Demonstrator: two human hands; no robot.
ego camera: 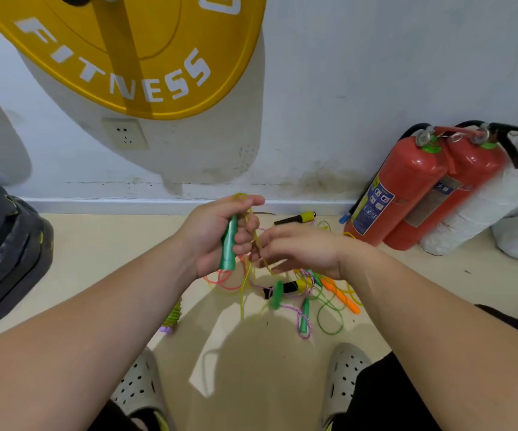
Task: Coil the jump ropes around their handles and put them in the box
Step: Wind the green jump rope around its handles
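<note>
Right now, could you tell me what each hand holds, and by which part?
The left hand grips a green handle round its middle. The right hand meets its rope; a pinch cannot be told.

Bright light from above; soft shadows on the floor (96, 259); wide-angle bending toward the edges; right hand (301, 253) slightly motion-blurred.

I see a gym: a yellow weight plate (133, 54) marked FITNESS, two red fire extinguishers (419, 188) against the wall, jump ropes (310, 293) on the floor.
</note>
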